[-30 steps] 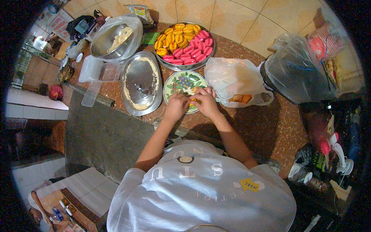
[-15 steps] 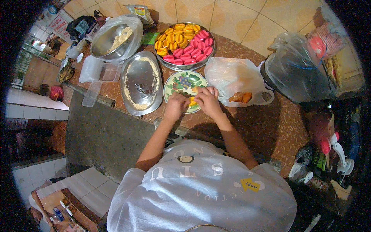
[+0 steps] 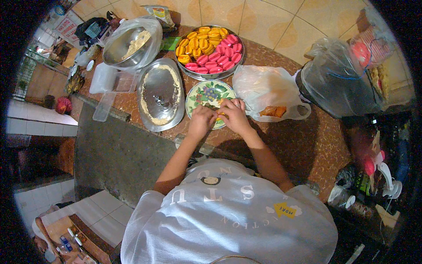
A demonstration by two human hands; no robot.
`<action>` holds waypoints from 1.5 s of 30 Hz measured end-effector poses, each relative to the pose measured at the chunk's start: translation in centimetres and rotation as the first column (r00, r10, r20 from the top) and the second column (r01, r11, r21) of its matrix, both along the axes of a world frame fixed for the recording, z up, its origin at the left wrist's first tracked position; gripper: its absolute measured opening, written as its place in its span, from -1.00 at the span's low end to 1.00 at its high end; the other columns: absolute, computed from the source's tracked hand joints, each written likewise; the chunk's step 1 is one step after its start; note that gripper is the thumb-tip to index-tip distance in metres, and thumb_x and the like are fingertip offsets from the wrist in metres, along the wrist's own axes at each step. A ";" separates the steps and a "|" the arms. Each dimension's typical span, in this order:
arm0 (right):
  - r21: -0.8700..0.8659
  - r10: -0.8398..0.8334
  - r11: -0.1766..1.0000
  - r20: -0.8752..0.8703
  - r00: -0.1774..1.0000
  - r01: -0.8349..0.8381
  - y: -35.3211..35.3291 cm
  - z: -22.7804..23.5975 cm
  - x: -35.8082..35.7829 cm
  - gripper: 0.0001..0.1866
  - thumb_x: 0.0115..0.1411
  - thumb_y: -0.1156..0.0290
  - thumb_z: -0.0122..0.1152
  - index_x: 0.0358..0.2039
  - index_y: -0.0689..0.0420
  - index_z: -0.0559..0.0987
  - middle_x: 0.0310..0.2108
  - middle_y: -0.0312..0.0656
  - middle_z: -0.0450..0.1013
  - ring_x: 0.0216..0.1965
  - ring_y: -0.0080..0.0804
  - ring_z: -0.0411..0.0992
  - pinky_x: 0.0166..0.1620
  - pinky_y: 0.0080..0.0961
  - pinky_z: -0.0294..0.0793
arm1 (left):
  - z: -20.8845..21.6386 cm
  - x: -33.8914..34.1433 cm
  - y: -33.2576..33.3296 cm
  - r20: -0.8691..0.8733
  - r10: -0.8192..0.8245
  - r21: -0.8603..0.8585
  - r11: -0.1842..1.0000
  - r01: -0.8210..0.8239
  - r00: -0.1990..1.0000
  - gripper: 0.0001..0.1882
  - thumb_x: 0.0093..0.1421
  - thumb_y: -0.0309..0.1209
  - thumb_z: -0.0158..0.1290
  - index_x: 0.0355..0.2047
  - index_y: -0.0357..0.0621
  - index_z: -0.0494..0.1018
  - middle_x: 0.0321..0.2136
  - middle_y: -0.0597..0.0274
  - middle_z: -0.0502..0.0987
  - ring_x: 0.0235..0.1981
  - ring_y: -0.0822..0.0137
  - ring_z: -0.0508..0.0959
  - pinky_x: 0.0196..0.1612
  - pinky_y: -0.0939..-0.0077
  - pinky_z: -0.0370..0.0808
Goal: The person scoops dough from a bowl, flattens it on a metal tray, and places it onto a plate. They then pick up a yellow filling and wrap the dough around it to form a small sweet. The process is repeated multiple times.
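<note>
Both hands meet over a round plate (image 3: 193, 94) with a green rim and a painted fruit pattern. Between my fingertips is a small piece in a yellow wrapper (image 3: 221, 117), mostly covered by the fingers. My left hand (image 3: 202, 122) pinches it from the left, and my right hand (image 3: 235, 116) pinches it from the right. Something brownish lies on the plate just beyond the fingers, too hidden to name. Behind the plate, a round metal tin (image 3: 210, 76) holds several wrapped sweets, yellow ones (image 3: 203, 44) at the left and back, pink ones (image 3: 223, 57) at the right and front.
An oval metal tray (image 3: 160, 94) with crumbly powder along its rim stands left of the plate. Beyond it are a bagged metal bowl (image 3: 118, 53) of powder and clear plastic containers (image 3: 104, 79). A white plastic bag (image 3: 263, 86) with orange contents sits to the right, near a plastic-covered dark container (image 3: 338, 81).
My fingers have closed in further around the yellow wrapper, so less of it shows. The right hand has shifted slightly left; the left is almost where it was.
</note>
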State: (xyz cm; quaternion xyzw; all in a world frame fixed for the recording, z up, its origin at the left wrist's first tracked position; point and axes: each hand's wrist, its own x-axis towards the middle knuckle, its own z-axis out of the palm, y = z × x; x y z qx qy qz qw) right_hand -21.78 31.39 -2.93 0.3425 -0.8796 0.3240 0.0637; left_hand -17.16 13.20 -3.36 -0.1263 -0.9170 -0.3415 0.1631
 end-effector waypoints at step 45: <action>-0.035 -0.033 0.999 0.114 0.993 0.037 1.9 -1.7 -1.3 -0.88 -0.03 0.37 0.35 -0.45 0.03 0.59 -0.23 -0.30 0.44 -0.09 -0.16 0.30 0.02 -0.25 0.24 | -0.1 0.2 -0.7 0.235 0.009 0.030 0.999 -0.017 0.972 -0.84 0.14 -0.33 0.13 -0.40 -0.17 0.54 -0.39 0.11 0.54 -0.22 0.03 0.46 -0.10 0.18 0.36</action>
